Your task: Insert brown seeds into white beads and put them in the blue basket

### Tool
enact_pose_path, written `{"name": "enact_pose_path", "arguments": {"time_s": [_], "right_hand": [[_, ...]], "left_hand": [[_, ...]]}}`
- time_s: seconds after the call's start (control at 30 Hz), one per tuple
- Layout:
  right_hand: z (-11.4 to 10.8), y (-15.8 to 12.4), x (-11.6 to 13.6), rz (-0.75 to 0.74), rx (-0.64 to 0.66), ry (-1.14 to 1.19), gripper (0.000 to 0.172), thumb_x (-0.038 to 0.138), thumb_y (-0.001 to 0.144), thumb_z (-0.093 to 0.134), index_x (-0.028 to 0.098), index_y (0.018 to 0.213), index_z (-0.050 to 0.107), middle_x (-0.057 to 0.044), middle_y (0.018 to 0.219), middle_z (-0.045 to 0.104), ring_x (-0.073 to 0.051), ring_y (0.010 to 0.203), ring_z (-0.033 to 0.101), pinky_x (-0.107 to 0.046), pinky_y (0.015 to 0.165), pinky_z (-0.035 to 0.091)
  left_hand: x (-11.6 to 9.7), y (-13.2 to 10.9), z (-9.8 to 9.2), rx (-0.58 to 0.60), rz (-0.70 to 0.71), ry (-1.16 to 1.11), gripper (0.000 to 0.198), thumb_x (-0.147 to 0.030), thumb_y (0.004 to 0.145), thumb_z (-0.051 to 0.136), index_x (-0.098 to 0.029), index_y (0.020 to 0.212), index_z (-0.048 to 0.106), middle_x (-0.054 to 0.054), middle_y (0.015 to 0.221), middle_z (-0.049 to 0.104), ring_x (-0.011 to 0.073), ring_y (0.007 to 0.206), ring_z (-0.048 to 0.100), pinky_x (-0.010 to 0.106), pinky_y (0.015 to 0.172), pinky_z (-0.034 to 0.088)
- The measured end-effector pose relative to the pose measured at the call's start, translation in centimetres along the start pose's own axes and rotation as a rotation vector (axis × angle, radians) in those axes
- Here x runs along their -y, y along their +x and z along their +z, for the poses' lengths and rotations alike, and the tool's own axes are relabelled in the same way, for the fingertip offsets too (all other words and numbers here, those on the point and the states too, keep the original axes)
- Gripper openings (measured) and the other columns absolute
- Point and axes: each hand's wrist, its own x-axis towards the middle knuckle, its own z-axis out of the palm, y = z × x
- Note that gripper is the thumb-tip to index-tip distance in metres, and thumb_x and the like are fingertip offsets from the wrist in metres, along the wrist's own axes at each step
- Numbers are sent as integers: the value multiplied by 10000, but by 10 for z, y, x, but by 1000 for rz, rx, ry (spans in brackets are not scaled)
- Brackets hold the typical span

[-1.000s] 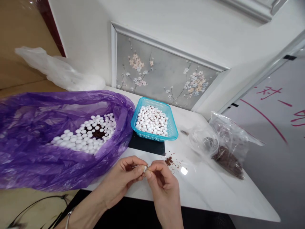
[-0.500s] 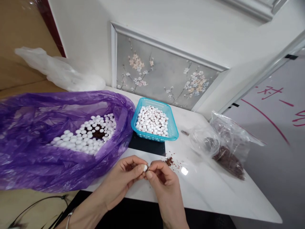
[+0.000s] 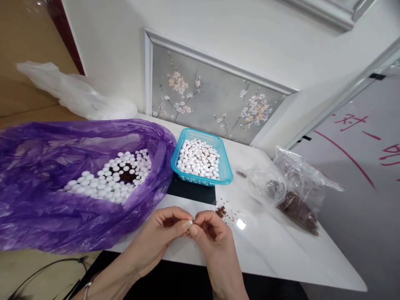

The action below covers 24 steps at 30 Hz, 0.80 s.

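Observation:
Between the fingertips of both hands, over the near edge of the table, is a small white ball (image 3: pixel 189 224), mostly covered by the fingers. My left hand (image 3: pixel 162 231) pinches it from the left. My right hand (image 3: pixel 214 237) is closed, its thumb and forefinger pressed against the ball's right side; whether they hold anything else is hidden. A blue plastic basket (image 3: pixel 228 160) full of similar white balls, with reddish-brown bits among them, stands beyond the hands. To the left lies an open purple plastic bag (image 3: pixel 93 225) with many white balls around a dark brown patch.
Brown crumbs (image 3: pixel 221 211) lie on the white table (image 3: pixel 281 250) just beyond my right hand. Farther right are a clear plastic cup (image 3: pixel 267 187) and a zip bag of brown material (image 3: pixel 298 212). A framed flower picture (image 3: pixel 206 91) and a whiteboard (image 3: pixel 359 175) stand behind.
The fingers have closed slightly further over the white ball, so less of it shows. The view has shifted a little; the other things stay in place.

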Motion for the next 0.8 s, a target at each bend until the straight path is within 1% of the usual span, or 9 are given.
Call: {"name": "enact_pose_path", "arguments": {"time_s": [0.1, 0.27, 0.33, 0.47, 0.53, 0.6, 0.67, 0.73, 0.8], "right_hand": [[-1, 3, 1, 14, 14, 9, 166, 250, 773, 716, 209, 811, 561, 47, 734, 563, -112, 702, 548, -233, 677, 459], [0, 9, 4, -4, 53, -25, 209, 269, 769, 717, 214, 815, 521, 47, 743, 537, -119, 702, 551, -248, 680, 464], [-1, 9, 5, -11, 71, 1, 215, 277, 771, 717, 218, 836, 520, 43, 754, 537, -125, 707, 559, -256, 681, 468], [-7, 5, 4, -39, 122, 99, 200, 271, 786, 702, 225, 914, 553, 12, 852, 571, -141, 787, 573, -277, 735, 474], [-11, 3, 0, -62, 92, 34, 143, 279, 820, 668, 222, 915, 577, 6, 847, 584, -139, 781, 572, -271, 738, 471], [-15, 1, -5, -73, 32, -78, 102, 301, 856, 627, 216, 902, 593, 13, 779, 590, -131, 719, 565, -256, 701, 466], [-17, -1, -9, -82, -5, -178, 122, 329, 878, 597, 208, 878, 599, 21, 701, 582, -124, 662, 549, -242, 655, 454], [-16, -1, -13, -104, -5, -248, 155, 349, 888, 580, 200, 849, 600, 27, 652, 567, -120, 628, 530, -232, 620, 437], [-15, -2, -14, -128, 23, -289, 175, 355, 889, 574, 194, 825, 599, 29, 632, 552, -117, 609, 512, -224, 594, 420]], "left_hand": [[0, 0, 0, -10, -4, 4, 52, -241, 724, 772, -197, 746, 754, 7, 729, 704, 116, 726, 587, 204, 702, 448], [-2, 0, 3, -93, -26, -22, 98, -247, 678, 806, -177, 725, 756, 14, 731, 695, 120, 729, 577, 200, 696, 461], [-3, 1, 4, -85, -34, -51, 113, -257, 675, 810, -168, 720, 757, 16, 725, 688, 111, 709, 570, 191, 681, 468], [-4, 1, 5, -65, -95, -208, 133, -267, 694, 800, -178, 782, 755, 4, 721, 667, 82, 663, 576, 164, 656, 489], [-4, 1, 4, -64, -118, -244, 125, -258, 712, 788, -166, 785, 749, 4, 732, 656, 73, 663, 581, 147, 658, 497], [-4, 1, 3, -46, -127, -259, 136, -269, 728, 775, -144, 772, 746, 11, 754, 647, 72, 680, 587, 144, 679, 507], [-4, 0, 1, -29, -123, -286, 173, -284, 706, 792, -144, 801, 756, 19, 785, 656, 80, 709, 598, 154, 718, 515], [-4, -1, 0, -3, -103, -293, 224, -262, 647, 835, -154, 831, 766, 19, 798, 670, 86, 724, 605, 156, 733, 513], [-4, -2, -1, 10, -87, -278, 244, -219, 608, 858, -163, 829, 772, 12, 788, 679, 83, 720, 605, 149, 726, 506]]}}
